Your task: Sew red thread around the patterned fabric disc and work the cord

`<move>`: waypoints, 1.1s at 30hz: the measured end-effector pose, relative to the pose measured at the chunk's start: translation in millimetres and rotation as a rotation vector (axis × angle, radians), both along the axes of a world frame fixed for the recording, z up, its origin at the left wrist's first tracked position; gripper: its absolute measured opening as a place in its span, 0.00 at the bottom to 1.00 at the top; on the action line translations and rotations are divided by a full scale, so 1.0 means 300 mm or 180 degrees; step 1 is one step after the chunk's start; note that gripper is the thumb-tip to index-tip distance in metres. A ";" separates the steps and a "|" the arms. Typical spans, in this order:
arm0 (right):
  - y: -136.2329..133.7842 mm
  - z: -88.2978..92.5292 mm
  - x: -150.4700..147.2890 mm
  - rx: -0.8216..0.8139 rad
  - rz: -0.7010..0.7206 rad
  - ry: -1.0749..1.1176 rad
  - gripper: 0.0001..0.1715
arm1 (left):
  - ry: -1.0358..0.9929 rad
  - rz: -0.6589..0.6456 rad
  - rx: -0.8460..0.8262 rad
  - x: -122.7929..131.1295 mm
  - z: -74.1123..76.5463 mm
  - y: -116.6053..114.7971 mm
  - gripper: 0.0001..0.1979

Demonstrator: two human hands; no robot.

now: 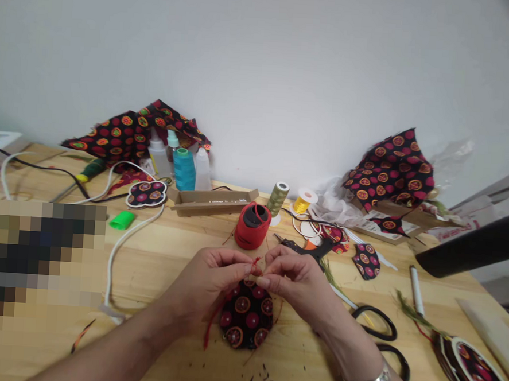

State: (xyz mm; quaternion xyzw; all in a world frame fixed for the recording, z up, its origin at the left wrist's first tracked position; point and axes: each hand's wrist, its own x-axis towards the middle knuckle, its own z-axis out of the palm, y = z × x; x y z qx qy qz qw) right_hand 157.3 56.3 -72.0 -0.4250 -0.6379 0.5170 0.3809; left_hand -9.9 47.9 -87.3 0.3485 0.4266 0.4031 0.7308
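Note:
My left hand (208, 277) and my right hand (294, 279) meet at the middle of the table, fingertips almost touching. Between them is a small knotted bit of red cord (256, 263) at the top of a rounded black patterned fabric piece (246, 319). Thumb and forefinger of each hand are pinched on the cord; the exact grip is partly hidden. A red cord tail (207, 328) hangs beside the left wrist. Just beyond the hands stands a spool of red cord (252, 232).
Black-handled scissors (378, 321) lie by my right forearm. Behind are a cardboard tray (212, 206), green thread (277, 199), yellow cord (304, 201) and teal thread (184, 172). A white cable (115, 256) runs on the left; a black cylinder (475, 244) juts in from the right.

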 end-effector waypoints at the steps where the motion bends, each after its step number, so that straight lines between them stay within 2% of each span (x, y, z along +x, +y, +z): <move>1: 0.000 -0.005 -0.002 -0.0063 -0.0073 0.0011 0.06 | -0.0002 0.0010 0.0011 0.000 0.000 0.001 0.04; 6: -0.012 -0.002 -0.011 -0.0411 -0.0521 0.0045 0.04 | 0.0018 0.0041 0.0058 0.003 0.000 0.008 0.06; 9: -0.018 0.004 -0.014 -0.0397 -0.0601 0.0201 0.06 | 0.0020 0.0050 0.0044 0.004 0.004 0.009 0.06; 15: -0.018 0.011 -0.014 -0.0019 -0.0672 0.0011 0.06 | -0.0127 0.0037 0.0060 0.002 0.013 0.008 0.04; 20: -0.019 0.020 -0.011 0.0354 -0.0496 -0.0291 0.08 | -0.0240 0.0038 -0.0051 0.002 -0.001 0.008 0.05; 26: -0.019 0.016 -0.008 -0.0251 -0.0343 -0.0150 0.09 | -0.0116 0.0003 -0.0030 0.002 0.002 0.004 0.05; 33: -0.018 0.011 -0.007 -0.0355 -0.0334 -0.0105 0.09 | 0.0055 -0.0004 0.0082 0.000 0.004 0.004 0.05</move>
